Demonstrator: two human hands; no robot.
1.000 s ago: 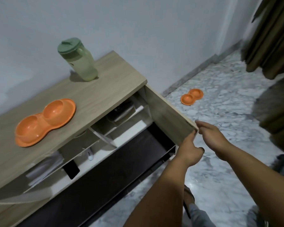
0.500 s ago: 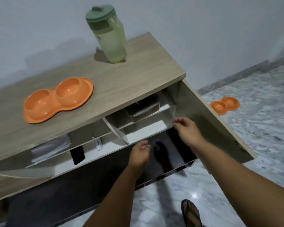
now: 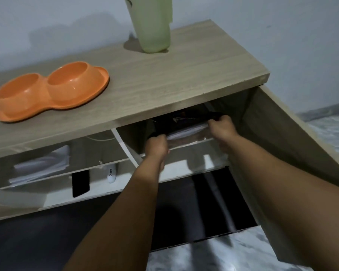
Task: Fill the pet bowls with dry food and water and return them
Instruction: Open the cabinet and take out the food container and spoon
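An empty orange double pet bowl point(image 3: 51, 90) rests on the left of the wooden cabinet top point(image 3: 174, 75). Behind it stands a pale green water jug point(image 3: 152, 26), its lid cut off by the frame. Both of my hands reach into the open upper right compartment. My left hand point(image 3: 157, 147) and my right hand point(image 3: 222, 127) are closed on the two ends of a dark bag-like package point(image 3: 184, 122) lying on a clear container there. What the package holds is not visible.
The cabinet door point(image 3: 294, 153) hangs open to the right. The lower shelf point(image 3: 57, 173) holds folded white cloth, a black phone and a small white bottle. Marble floor point(image 3: 204, 257) shows below.
The view dipped closer to the cabinet. Both hands went from the shelf's front edge into the upper right compartment and closed on the dark package. The floor bowl is out of view.
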